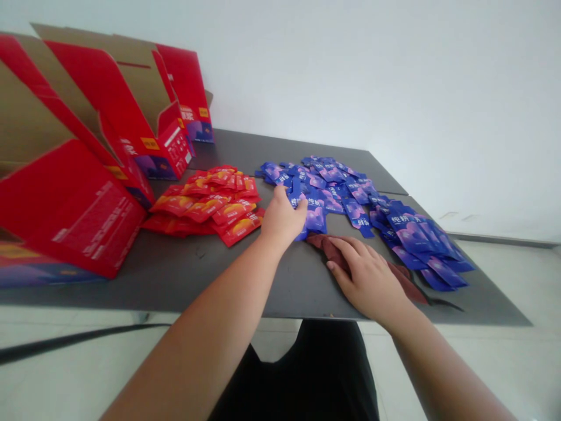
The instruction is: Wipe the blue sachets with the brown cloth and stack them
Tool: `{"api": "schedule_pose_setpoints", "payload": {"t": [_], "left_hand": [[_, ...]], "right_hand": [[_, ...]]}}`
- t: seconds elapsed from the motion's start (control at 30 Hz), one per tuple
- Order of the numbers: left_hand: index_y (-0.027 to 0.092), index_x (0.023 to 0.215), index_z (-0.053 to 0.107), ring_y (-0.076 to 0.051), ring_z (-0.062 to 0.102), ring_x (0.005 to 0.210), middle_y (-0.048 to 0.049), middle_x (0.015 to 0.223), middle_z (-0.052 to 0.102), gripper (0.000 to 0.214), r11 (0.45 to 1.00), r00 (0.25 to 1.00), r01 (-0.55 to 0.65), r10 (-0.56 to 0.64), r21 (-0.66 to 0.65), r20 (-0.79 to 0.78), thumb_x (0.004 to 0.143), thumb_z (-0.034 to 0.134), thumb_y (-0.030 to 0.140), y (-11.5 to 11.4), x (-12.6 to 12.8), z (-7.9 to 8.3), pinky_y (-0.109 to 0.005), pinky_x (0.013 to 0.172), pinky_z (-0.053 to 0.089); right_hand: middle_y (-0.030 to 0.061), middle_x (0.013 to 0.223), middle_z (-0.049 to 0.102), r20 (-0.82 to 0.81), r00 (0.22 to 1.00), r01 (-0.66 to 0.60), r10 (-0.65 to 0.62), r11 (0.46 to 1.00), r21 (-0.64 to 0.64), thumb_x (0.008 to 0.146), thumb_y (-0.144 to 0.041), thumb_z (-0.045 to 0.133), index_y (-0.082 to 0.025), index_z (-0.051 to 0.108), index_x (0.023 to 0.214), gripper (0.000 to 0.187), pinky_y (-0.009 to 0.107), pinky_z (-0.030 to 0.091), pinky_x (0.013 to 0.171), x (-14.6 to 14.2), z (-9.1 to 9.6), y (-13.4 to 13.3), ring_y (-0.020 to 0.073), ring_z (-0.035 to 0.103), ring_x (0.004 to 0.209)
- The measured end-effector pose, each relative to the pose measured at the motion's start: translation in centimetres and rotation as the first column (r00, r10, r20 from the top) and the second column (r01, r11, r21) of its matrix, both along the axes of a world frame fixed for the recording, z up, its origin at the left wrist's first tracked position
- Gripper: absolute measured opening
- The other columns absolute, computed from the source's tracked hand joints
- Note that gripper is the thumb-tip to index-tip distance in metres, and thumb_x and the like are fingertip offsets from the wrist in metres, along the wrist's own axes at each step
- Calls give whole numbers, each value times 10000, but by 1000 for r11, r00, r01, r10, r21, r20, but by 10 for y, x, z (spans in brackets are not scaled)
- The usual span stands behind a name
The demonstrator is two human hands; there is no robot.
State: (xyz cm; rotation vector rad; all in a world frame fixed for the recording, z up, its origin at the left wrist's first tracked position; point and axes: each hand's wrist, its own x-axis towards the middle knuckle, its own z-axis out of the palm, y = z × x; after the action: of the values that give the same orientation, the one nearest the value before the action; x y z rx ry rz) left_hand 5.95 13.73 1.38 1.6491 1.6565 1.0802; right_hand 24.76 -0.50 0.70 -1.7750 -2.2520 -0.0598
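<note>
My left hand (283, 217) reaches onto the near edge of a wide pile of blue sachets (350, 199), with its fingers curled over one or two of them. My right hand (366, 275) lies flat, fingers stretched out, on a dark red cloth (405, 279) near the front of the dark grey table (219, 280). A heap of red sachets (210, 202) sits to the left of my left hand, apart from it.
Several open red cardboard boxes (87, 164) stand at the left and back left of the table. A white wall rises behind. The table's front edge runs just under my forearms, and a dark cable (79, 338) crosses the pale floor at lower left.
</note>
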Motion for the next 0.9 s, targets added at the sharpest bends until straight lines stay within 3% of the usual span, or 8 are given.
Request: {"api": "schedule_pose_setpoints", "payload": {"t": [0.17,0.33,0.43,0.57,0.63,0.7,0.8,0.9], "left_hand": [[192,1394,652,-290,710,1190,-122,1382,685,397,999,998,-33,34,-32,43,1075,696,423,10,-7,-5,-524,1023,604],[179,1288,706,-274,720,1160,-104,1318,717,320,999,999,30,-31,36,35,1049,743,389,18,-19,-5,-510,1015,610],[176,1259,715,-278,720,1165,-99,1289,728,316,997,999,-18,16,71,31,1049,740,411,19,-26,0,-524,1037,593],[202,1331,654,-296,673,1295,-130,1349,712,257,980,985,-166,161,110,53,1126,530,294,13,-32,15,-528,1140,522],[223,1389,601,-304,661,1331,-144,1388,701,320,977,983,-182,178,113,49,1099,466,216,3,-35,22,-499,1154,514],[235,1420,573,-315,683,1311,-140,1396,710,376,987,992,-125,123,97,26,1051,505,208,-14,-35,24,-473,1125,543],[224,1430,590,-311,745,1218,-131,1344,755,451,997,998,60,-58,39,-32,980,603,206,-48,-31,16,-427,1051,600],[186,1545,525,-313,720,1296,-171,1442,713,612,978,972,210,-208,3,-110,943,629,159,-79,-23,2,-415,1127,564]], "right_hand": [[101,1526,653,2,999,52,-52,998,37,1090,-419,553,-284,586,1532,463,568,513,1139,-4,-1,-1,373,638,1344],[83,1521,659,-18,998,60,-59,997,44,1088,-419,569,-289,588,1526,458,548,513,1136,-4,-3,-2,356,638,1340],[91,1504,667,-28,997,67,-66,996,52,1088,-421,571,-272,585,1525,463,540,515,1129,-4,-3,-2,353,639,1333],[103,1465,686,-36,996,87,-85,994,60,1087,-417,573,-264,592,1515,455,543,522,1106,-3,-4,-2,353,654,1306],[108,1447,695,-44,994,100,-97,993,60,1090,-414,563,-261,595,1512,450,546,529,1089,-4,-4,-2,356,661,1293],[116,1432,702,-59,993,109,-106,992,64,1091,-408,554,-254,599,1509,448,551,529,1084,-4,-3,-2,363,669,1281],[129,1406,717,-109,988,117,-108,990,76,1087,-389,539,-246,608,1501,444,544,519,1102,-3,-3,-1,366,680,1263],[149,1390,727,-153,982,129,-113,987,95,1086,-375,516,-232,621,1476,428,535,519,1103,-1,-3,0,371,686,1246]]}}
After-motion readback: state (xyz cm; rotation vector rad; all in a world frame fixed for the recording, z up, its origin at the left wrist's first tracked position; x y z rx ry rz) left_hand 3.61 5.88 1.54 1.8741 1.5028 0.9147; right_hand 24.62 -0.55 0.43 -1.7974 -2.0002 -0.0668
